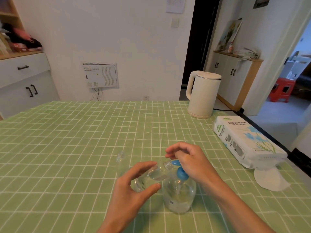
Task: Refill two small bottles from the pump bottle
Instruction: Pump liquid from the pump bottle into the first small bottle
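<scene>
Now left hand (133, 185) grip clamped on small bottle (151, 175), mouth at pump bottle (179, 194) spout, right hand (188, 161) pressing

The left hand (133, 185) holds a small clear bottle (151, 175) tilted, its open threaded neck right at the blue spout (175, 163) of the pump bottle (179, 194) — that one stands upright on the green checked table (67, 148). The right hand (188, 162) rests on the pump head. A second small bottle (121, 163) stands just behind, uncapped. Further right: a kettle (203, 95) and a tissue pack (244, 140).
</scene>
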Demonstrator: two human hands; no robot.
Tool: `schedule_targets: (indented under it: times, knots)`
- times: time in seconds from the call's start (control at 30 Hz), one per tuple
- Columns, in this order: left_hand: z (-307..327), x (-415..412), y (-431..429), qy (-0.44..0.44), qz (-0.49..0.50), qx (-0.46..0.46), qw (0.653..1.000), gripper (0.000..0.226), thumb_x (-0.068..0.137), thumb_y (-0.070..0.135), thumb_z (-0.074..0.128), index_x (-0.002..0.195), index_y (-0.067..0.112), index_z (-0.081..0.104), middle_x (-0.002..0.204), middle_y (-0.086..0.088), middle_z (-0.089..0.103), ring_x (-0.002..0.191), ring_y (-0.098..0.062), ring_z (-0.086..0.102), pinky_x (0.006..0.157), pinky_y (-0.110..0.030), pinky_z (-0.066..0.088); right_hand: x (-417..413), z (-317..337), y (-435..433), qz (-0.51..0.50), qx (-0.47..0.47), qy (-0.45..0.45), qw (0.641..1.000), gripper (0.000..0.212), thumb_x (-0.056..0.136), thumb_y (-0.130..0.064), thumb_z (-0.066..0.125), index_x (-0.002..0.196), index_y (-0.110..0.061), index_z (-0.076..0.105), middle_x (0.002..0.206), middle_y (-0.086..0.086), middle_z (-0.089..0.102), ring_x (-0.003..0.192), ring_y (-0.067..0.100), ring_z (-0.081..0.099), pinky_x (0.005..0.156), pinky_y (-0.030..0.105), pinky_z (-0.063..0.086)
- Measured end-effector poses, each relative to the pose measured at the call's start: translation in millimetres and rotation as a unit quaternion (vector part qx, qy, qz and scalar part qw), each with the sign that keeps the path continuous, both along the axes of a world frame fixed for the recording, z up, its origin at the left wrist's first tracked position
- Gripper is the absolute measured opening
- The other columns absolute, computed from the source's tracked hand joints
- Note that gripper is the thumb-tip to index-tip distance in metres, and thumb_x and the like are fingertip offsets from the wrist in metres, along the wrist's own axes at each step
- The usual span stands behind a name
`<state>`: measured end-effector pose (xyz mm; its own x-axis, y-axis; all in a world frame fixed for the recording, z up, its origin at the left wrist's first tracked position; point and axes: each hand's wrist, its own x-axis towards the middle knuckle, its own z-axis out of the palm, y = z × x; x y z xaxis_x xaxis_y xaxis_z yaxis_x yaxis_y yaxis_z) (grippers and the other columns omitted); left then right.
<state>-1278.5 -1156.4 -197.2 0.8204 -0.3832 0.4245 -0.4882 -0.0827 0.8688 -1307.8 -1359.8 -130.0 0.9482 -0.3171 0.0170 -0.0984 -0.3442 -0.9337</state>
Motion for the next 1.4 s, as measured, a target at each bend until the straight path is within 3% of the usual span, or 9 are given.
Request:
schedule_targets:
  times: [0.13,0.23,0.43,0.53,0.67,0.73,0.97,1.1,1.4]
  knots:
    - [-2,0,-2,0.002,0.000,0.001,1.000,0.051,0.071,0.037,0.086,0.119,0.048,0.072,0.119,0.020,0.077,0.116,-0.004,0.071,0.099,-0.010,0.048,0,-1,0,0.009,0.023,-0.008,1.000,0.042,0.100,0.006,0.045,0.094,-0.016,0.080,0.093,-0.001,0.083,0.090,0.003,0.077,0.075,0.009,0.055]
    - [-5,0,-2,0.003,0.000,-0.001,1.000,0.051,0.071,0.034,0.087,0.119,0.045,0.073,0.119,0.018,0.077,0.116,-0.006,0.071,0.099,-0.011,0.049,1,-6,1,0.020,0.027,0.002,0.999,0.044,0.097,0.009,0.043,0.094,-0.014,0.080,0.091,0.001,0.083,0.090,0.007,0.078,0.081,0.014,0.058]
    - [-10,0,-3,0.000,0.010,0.029,1.000,0.056,0.072,0.005,0.094,0.117,0.032,0.076,0.115,0.018,0.079,0.113,-0.005,0.072,0.098,-0.013,0.051,2,-12,2,0.021,0.032,0.015,0.999,0.046,0.096,0.011,0.042,0.093,-0.015,0.079,0.089,0.001,0.083,0.090,0.007,0.078,0.081,0.013,0.056]
    - [-8,0,-3,-0.008,0.009,0.029,1.000,0.056,0.072,0.007,0.095,0.117,0.036,0.076,0.115,0.018,0.079,0.112,-0.004,0.073,0.098,-0.012,0.051,1,-10,1,0.016,0.026,0.007,1.000,0.045,0.098,0.010,0.042,0.095,-0.015,0.079,0.092,0.001,0.082,0.093,0.008,0.077,0.086,0.018,0.058]
    - [-1,-3,-2,0.000,0.003,0.002,1.000,0.051,0.070,0.035,0.088,0.119,0.044,0.073,0.118,0.018,0.078,0.115,-0.005,0.072,0.098,-0.010,0.049,1,-2,0,0.017,0.005,-0.014,1.000,0.044,0.099,0.008,0.042,0.099,-0.018,0.078,0.097,0.001,0.082,0.095,0.009,0.076,0.083,0.013,0.057]
    - [1,-4,-2,0.003,0.005,-0.003,1.000,0.051,0.070,0.039,0.085,0.119,0.046,0.072,0.118,0.018,0.077,0.115,-0.005,0.071,0.098,-0.010,0.049,1,0,0,0.016,-0.005,-0.016,1.000,0.044,0.099,0.007,0.043,0.099,-0.020,0.078,0.098,-0.001,0.081,0.095,0.008,0.075,0.082,0.011,0.056]
    - [-4,-1,-3,0.004,0.002,0.003,1.000,0.054,0.072,0.019,0.091,0.118,0.041,0.073,0.117,0.015,0.078,0.115,-0.008,0.072,0.098,-0.011,0.050,1,-4,1,0.017,0.029,-0.009,0.999,0.045,0.098,0.009,0.041,0.094,-0.013,0.080,0.093,0.002,0.083,0.090,0.006,0.078,0.078,0.014,0.058]
    - [-8,0,-2,0.009,0.001,0.016,1.000,0.056,0.074,0.005,0.093,0.118,0.036,0.076,0.117,0.013,0.079,0.115,-0.011,0.072,0.100,-0.017,0.052,2,-9,2,0.020,0.027,0.006,0.999,0.046,0.095,0.010,0.041,0.093,-0.013,0.080,0.090,0.001,0.083,0.091,0.007,0.078,0.085,0.020,0.058]
    - [0,-3,-2,0.013,0.003,-0.002,1.000,0.053,0.071,0.023,0.089,0.117,0.044,0.073,0.116,0.017,0.079,0.115,-0.008,0.072,0.099,-0.014,0.051,1,-5,3,-0.002,0.030,0.023,0.999,0.044,0.098,0.004,0.045,0.089,-0.018,0.081,0.088,-0.004,0.083,0.089,0.002,0.077,0.082,0.017,0.055]
